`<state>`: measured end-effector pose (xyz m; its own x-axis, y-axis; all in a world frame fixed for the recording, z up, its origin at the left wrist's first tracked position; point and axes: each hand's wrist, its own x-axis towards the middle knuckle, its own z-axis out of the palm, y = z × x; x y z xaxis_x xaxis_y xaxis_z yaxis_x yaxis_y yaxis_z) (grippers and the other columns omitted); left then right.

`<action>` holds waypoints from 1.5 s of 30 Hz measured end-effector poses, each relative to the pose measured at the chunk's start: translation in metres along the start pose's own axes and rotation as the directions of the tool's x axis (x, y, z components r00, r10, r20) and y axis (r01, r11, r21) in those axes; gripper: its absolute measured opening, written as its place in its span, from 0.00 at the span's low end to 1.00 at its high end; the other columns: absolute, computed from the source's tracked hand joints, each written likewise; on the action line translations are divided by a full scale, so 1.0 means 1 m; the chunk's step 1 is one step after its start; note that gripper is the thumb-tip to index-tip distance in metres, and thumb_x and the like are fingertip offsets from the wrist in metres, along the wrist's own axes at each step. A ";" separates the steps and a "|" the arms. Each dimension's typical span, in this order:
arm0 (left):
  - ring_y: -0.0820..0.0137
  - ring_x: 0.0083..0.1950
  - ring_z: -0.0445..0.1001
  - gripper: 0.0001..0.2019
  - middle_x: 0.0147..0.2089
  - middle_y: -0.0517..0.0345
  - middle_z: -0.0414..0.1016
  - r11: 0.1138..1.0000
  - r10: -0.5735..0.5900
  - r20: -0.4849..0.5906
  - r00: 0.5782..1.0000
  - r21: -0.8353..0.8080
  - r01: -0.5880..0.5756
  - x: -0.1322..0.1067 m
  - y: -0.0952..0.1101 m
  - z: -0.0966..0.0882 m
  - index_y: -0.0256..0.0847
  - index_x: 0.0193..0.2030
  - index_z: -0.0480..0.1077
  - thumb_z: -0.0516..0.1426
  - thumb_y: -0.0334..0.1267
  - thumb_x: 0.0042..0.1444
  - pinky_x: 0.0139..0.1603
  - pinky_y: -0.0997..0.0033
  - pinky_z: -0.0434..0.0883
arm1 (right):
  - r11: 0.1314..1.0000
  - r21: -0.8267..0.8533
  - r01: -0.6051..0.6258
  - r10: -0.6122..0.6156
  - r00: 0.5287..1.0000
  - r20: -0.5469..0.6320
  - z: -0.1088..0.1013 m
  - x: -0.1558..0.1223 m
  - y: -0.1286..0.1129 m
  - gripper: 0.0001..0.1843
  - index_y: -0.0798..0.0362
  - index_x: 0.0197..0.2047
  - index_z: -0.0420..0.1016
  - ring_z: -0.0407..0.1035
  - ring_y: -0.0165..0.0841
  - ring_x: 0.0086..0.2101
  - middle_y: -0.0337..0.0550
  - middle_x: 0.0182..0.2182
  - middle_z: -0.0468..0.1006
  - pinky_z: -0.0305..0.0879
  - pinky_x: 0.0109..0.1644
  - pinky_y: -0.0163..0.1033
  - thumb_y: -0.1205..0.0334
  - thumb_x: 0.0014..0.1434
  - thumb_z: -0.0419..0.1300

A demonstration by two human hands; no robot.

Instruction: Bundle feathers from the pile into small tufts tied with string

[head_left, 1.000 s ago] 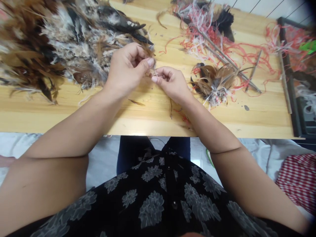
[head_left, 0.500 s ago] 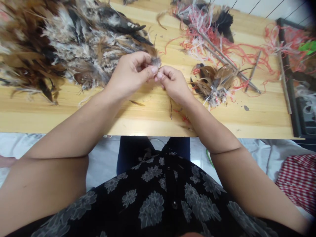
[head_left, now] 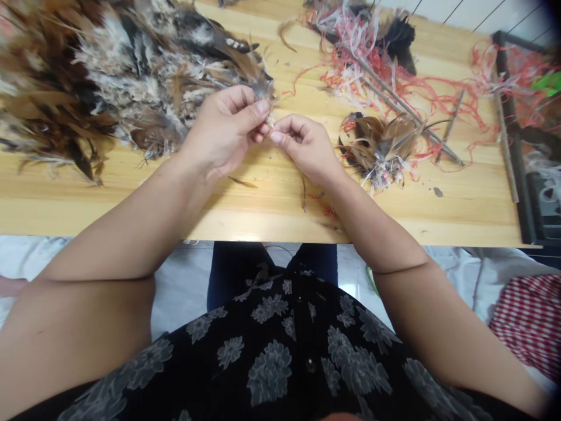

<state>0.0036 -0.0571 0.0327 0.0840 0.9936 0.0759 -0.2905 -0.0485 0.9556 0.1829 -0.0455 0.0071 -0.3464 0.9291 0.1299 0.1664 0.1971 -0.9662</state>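
My left hand [head_left: 228, 126] pinches a small tuft of brown and grey feathers [head_left: 262, 88] between thumb and fingers. The tuft's tips point up toward the large feather pile [head_left: 158, 82], and partly blend with it in this view. Close against it, my right hand [head_left: 304, 143] is closed in a pinch at the tuft's lower end. A thin pale bit shows between the two hands, too small to tell whether it is a quill or a strand. To the right of my right hand lies a tied bunch of brown feathers [head_left: 383, 146] with a whitish base.
Red and white plastic strands [head_left: 350, 76] tangle around thin sticks [head_left: 394, 105] at the back right of the wooden table [head_left: 153, 219]. A dark-framed tray [head_left: 521, 193] with more strands stands at the right end. A loose feather [head_left: 242, 182] lies near the front.
My left hand has shifted slightly left and turned, so the tuft now tilts up and left. My right hand has moved only a little, its fingertips still close to the left.
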 end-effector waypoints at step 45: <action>0.63 0.41 0.72 0.05 0.37 0.59 0.69 0.249 0.430 -0.108 0.896 0.969 -0.003 -0.002 0.074 -0.070 0.42 0.46 0.85 0.66 0.32 0.68 0.56 0.58 0.75 | 0.995 0.086 0.044 -0.045 0.999 0.009 -0.013 0.001 0.009 0.22 0.50 0.40 0.71 0.56 0.26 0.30 0.33 0.30 0.63 0.63 0.39 0.33 0.41 0.79 0.63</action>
<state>-0.0844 -0.0551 0.0836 -0.1525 0.8806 0.4487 0.8507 -0.1141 0.5131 0.1966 -0.0387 0.0014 -0.3618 0.9164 0.1714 0.0709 0.2103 -0.9751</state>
